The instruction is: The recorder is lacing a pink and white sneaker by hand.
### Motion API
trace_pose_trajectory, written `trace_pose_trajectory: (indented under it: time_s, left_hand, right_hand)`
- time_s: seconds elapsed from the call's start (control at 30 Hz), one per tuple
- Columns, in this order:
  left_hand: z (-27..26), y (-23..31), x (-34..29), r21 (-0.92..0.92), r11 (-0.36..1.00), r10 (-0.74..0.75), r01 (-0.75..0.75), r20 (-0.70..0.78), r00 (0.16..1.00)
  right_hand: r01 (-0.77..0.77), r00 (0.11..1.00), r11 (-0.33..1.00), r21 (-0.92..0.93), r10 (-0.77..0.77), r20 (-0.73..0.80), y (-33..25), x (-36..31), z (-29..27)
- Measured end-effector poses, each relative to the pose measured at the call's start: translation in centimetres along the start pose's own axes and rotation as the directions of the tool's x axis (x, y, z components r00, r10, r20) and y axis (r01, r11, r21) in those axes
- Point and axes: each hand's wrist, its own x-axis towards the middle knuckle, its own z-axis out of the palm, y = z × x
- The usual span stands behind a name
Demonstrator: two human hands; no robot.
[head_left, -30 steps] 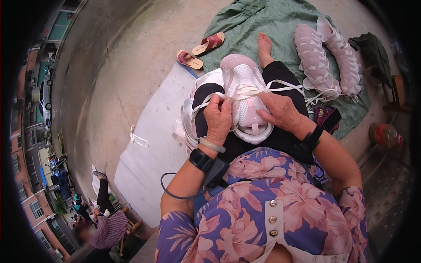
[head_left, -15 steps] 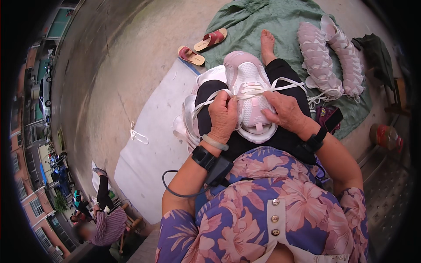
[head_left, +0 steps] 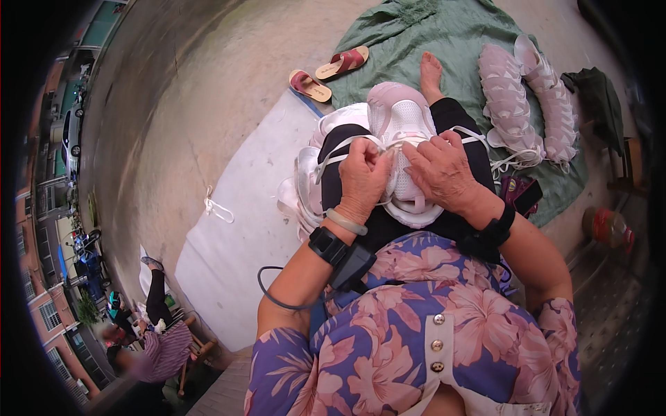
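A pink and white sneaker (head_left: 395,104) rests across my lap, toe pointing away from me. White shoelace (head_left: 409,139) runs across its upper, with loose lengths draped over both thighs. At the shoe's left side my left hand (head_left: 364,177) is closed, thumb and forefinger pinching the lace. My right hand (head_left: 447,170) lies over the shoe's right side, fingers bent together at the lace near the tongue; its fingertips are partly hidden. More white and pale pink shoes (head_left: 305,173) lie beside my left leg, partly covered by it.
Two rows of nested pink and white shoe uppers (head_left: 505,90) lie on a green cloth (head_left: 374,41) at the right. Red sandals (head_left: 343,62) sit at the far left of the cloth. A white sheet (head_left: 236,263) covers ground leftward, with a lace bundle (head_left: 218,208). Another person (head_left: 166,350) sits lower left.
My right hand has moved left and slightly up, its fingers now bent over the lace at the shoe's middle. My left hand has shifted slightly right, still pinching lace. The view has shifted slightly.
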Motion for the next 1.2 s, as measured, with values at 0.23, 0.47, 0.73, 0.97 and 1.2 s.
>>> trace_pose_trajectory:
  time_s: [0.23,0.47,0.73,0.97,1.2]
  left_hand:
    - [-0.9,0.8,-1.9,0.308,0.862,0.369,-0.402,0.161,0.915]
    - [-0.5,1.4,-0.9,0.378,0.835,0.377,-0.399,0.132,0.917]
    - [-2.3,1.0,-1.0,0.199,0.922,0.324,-0.331,0.069,0.944]
    - [2.5,-2.3,-0.7,0.037,0.946,0.32,-0.321,0.027,0.947]
    - [1.2,-1.3,-1.9,0.303,0.873,0.393,-0.383,0.029,0.919]
  right_hand:
    - [-0.19,0.979,0.974,0.127,0.197,-0.043,-0.3,0.1,1.4]
    - [-0.136,0.987,0.979,0.153,0.147,-0.065,0.3,0.8,1.2]
    - [-0.178,0.982,0.97,0.165,0.187,-0.04,-1.7,3.3,2.9]
    - [-0.153,0.988,0.988,0.022,0.154,-0.031,-0.5,0.6,2.8]
    - [0.002,1.0,0.998,-0.057,0.0,0.029,-1.2,1.5,1.7]
